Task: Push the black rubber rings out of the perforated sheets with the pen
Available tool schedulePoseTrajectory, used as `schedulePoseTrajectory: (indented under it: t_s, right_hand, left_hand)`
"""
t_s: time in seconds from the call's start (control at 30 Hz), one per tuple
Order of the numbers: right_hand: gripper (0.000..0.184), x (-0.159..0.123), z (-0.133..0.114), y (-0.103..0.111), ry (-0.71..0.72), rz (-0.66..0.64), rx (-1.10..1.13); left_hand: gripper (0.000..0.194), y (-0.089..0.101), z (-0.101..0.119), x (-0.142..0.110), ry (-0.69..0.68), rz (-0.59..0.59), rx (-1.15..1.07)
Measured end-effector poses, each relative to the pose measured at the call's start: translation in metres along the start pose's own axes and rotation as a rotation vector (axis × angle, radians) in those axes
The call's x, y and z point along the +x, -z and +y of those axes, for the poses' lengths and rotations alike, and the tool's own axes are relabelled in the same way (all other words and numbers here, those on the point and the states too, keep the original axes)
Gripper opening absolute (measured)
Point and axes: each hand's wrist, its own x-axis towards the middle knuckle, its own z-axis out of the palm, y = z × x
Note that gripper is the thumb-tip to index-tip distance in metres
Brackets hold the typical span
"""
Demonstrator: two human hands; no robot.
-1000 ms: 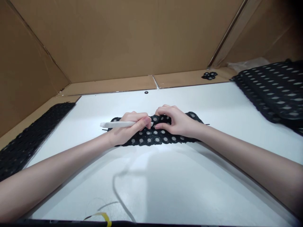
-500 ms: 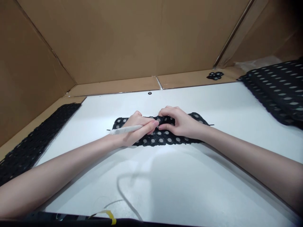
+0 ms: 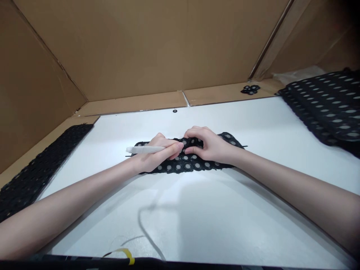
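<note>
A strip of black material with round holes [image 3: 197,163] lies across the middle of the white table [image 3: 213,225]. My left hand [image 3: 156,157] is closed round a slim white tool [image 3: 143,149], whose tip points right onto the strip. My right hand [image 3: 209,144] rests on the strip just right of the tool tip, its fingers curled and pinching the strip's upper edge. The two hands almost touch.
A stack of the same black perforated material [image 3: 326,108] lies at the right, and a long black strip [image 3: 36,168] at the left edge. Small black rings [image 3: 249,89] and one lone ring [image 3: 174,111] sit near the cardboard walls [image 3: 135,45]. A thin cord [image 3: 146,228] curls near the front.
The hands and tool have stayed on the same spot of the strip; the tool's angle shifts slightly. The view wobbles a little.
</note>
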Motion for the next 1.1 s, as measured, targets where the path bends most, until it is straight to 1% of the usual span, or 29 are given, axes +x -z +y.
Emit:
schedulePoseTrajectory:
  t_s: [0.33,0.5,0.6,0.67,0.73,0.83,0.87,0.93,1.0,1.1]
  right_hand:
    - [0.013,0.000,-0.003,0.001,-0.016,-0.015,-0.008]
    - [0.015,0.001,0.000,0.000,-0.088,-0.012,-0.008]
    - [0.017,0.001,0.001,0.001,-0.118,-0.032,0.004]
    - [0.019,-0.001,-0.001,0.003,-0.138,-0.059,0.003]
    - [0.026,-0.003,-0.005,0.007,-0.149,-0.083,-0.016]
    - [0.042,-0.006,-0.012,0.014,-0.143,-0.138,-0.057]
    - [0.044,-0.006,-0.014,0.016,-0.141,-0.162,-0.060]
    - [0.038,-0.007,-0.019,0.020,-0.143,-0.196,-0.045]
    - [0.032,-0.007,-0.021,0.021,-0.152,-0.211,-0.010]
    - [0.033,-0.005,-0.022,0.021,-0.174,-0.199,0.052]
  left_hand:
    - [0.044,0.003,-0.006,0.001,-0.016,-0.029,-0.026]
    - [0.045,0.004,0.001,-0.001,0.036,-0.084,0.007]
    - [0.044,0.004,0.006,-0.002,0.049,-0.083,0.009]
    - [0.044,0.005,0.006,-0.003,0.047,-0.062,0.004]
    - [0.045,0.005,0.003,-0.004,0.036,-0.032,-0.009]
    - [0.049,0.005,-0.003,-0.007,-0.012,0.089,-0.023]
    - [0.050,0.004,-0.003,-0.009,-0.035,0.140,-0.014]
    - [0.048,0.003,-0.003,-0.013,-0.113,0.220,0.034]
    - [0.042,0.000,0.001,-0.017,-0.224,0.264,0.100]
    - [0.039,-0.004,0.007,-0.020,-0.379,0.306,0.151]
